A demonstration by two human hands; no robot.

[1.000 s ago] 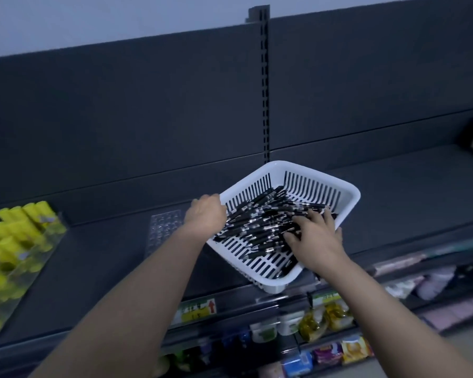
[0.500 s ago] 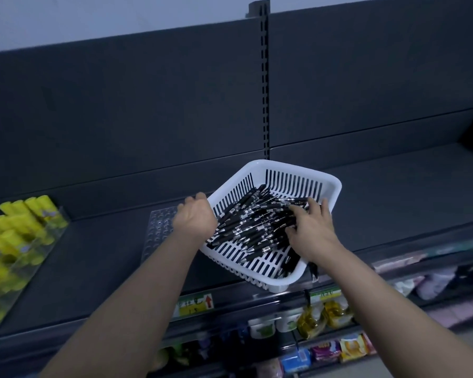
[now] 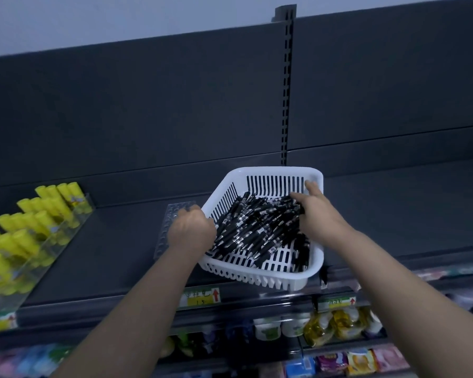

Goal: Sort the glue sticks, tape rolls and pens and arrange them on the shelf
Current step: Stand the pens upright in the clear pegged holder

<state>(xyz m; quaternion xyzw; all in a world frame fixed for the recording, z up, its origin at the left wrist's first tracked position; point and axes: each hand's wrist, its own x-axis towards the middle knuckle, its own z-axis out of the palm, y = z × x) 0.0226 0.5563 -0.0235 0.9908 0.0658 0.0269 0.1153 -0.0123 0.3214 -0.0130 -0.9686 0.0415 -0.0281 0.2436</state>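
pen step: left hand (image 3: 191,231) grips basket (image 3: 260,279) rim, right hand (image 3: 316,215) spread flat over pens (image 3: 253,227). next, likely: gather bunch, move to shelf (image 3: 107,255).

A single camera sits on the person's head and faces forward and a little down at a dark shelf (image 3: 107,249). Both forearms come in from the bottom edge, so the left hand (image 3: 190,231) and the right hand (image 3: 318,214) land just below mid-frame, at arm's reach, with the white basket (image 3: 271,170) between them. Beyond the hands the back panel (image 3: 148,105) fills the upper half, under a strip of pale wall (image 3: 120,17). Far left of the left hand, yellow glue sticks (image 3: 33,222) sit at the frame's edge. Below the wrists, lower shelves (image 3: 339,323) show blurred. The wide lens bows straight lines.
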